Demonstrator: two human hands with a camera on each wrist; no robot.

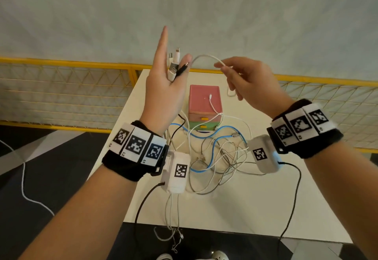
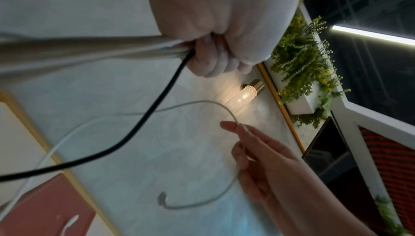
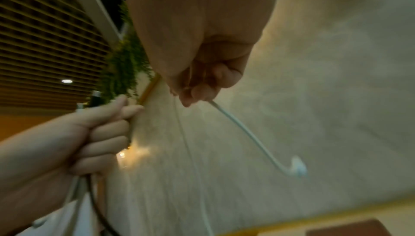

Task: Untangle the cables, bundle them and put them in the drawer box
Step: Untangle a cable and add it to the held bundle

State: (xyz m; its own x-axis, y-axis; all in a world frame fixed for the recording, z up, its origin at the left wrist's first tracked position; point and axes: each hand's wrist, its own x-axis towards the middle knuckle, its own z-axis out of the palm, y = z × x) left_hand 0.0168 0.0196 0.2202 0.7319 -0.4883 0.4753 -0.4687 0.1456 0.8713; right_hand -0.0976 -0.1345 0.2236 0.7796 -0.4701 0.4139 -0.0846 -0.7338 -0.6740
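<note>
Two hands are raised above the small white table [image 1: 235,208]. The left hand [image 1: 163,94], at about ten o'clock from the heap, has its index finger pointing straight up while the other fingers curl around several cable ends: white plugs, a grey one and a thin black plug [image 1: 182,69] stick up out of the fist. From the left wrist camera a black cable [image 2: 143,122] and pale cords run out of that closed grip.

The right hand [image 1: 253,88], at about two o'clock, pinches a thin white cable [image 1: 206,57] between thumb and fingertips; the remaining fingers hang loosely bent. That cable arcs from one hand to the other. Its free end with a small white plug [image 2: 162,198] curls below the right hand in the left wrist view.

The small stacked drawer box with a pink top, pink and green drawers and yellow handles [image 1: 204,94] stands at twelve o'clock on the table, drawers closed. One white cord with a plug [image 1: 211,104] lies across its lid.

The tangle of white, grey and light-blue cables [image 1: 216,155] lies in the middle of the table, just in front of the box, and some strands dangle over the near edge at six o'clock. A yellow mesh railing [image 1: 61,88] runs behind the table, with a pale wall above it.
</note>
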